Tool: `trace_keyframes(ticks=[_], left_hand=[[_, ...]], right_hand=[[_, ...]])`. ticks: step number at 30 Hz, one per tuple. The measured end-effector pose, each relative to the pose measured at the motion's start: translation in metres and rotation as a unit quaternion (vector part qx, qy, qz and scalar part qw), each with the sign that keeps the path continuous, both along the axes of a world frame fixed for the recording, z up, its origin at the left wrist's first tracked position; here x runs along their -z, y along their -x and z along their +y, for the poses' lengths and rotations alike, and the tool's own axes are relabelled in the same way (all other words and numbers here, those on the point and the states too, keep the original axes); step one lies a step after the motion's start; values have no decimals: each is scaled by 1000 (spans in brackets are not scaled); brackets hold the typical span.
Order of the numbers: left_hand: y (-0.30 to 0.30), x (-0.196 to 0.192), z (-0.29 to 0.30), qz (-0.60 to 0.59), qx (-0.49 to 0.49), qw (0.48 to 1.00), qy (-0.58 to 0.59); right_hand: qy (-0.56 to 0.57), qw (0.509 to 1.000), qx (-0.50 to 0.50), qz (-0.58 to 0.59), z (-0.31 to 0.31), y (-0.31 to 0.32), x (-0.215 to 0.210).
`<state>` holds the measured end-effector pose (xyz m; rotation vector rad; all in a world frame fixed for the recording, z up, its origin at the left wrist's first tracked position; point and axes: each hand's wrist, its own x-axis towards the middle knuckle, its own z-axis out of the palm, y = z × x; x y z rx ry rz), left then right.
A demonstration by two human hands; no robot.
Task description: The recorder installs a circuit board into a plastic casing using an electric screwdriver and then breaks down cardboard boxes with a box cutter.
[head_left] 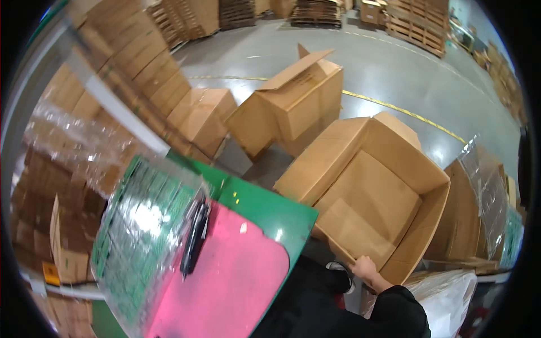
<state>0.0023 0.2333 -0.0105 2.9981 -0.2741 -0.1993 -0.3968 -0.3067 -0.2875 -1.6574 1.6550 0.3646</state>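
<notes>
My right hand (365, 269) grips the near rim of a large open cardboard box (366, 211), its fingers bent over the edge. The box stands right of the green workbench, its opening toward me, and I see nothing inside it. My left hand is out of the picture. On the bench, a pink mat (236, 281) lies beside a clear plastic bag of green pieces (141, 225). A slim black tool with a thin tip (195, 239) rests where the bag meets the mat.
Beyond the green workbench (282, 211) stands another open cardboard box (307, 104) with raised flaps. Stacked cartons (141, 62) rise at the left. White plastic sheeting (445, 298) lies at the lower right. Wooden pallets (420, 25) and a yellow floor line (394, 107) are farther off.
</notes>
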Motion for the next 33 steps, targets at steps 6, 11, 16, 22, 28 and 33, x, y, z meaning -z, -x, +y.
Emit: trace_keyframes(ticks=[6, 11, 16, 22, 28, 33], left_hand=[[-52, -85, -75, 55, 24, 992, -110], [-60, -145, -164, -64, 135, 989, 0], [-67, -145, -241, -137, 238, 949, 154], [76, -128, -465, 91, 350, 898, 250], [246, -50, -636, 483, 580, 582, 301], [339, -20, -741, 200, 853, 373, 305]], right_hand=[[129, 990, -55, -2, -2, -1, -1], [49, 998, 33, -1, -5, -11, -13], [25, 995, 98, -17, -46, 7, -133], [154, 984, 78, -47, -106, 107, -290], [376, 908, 183, 34, -106, 155, -323], [514, 810, 242, 145, -114, 137, -315]])
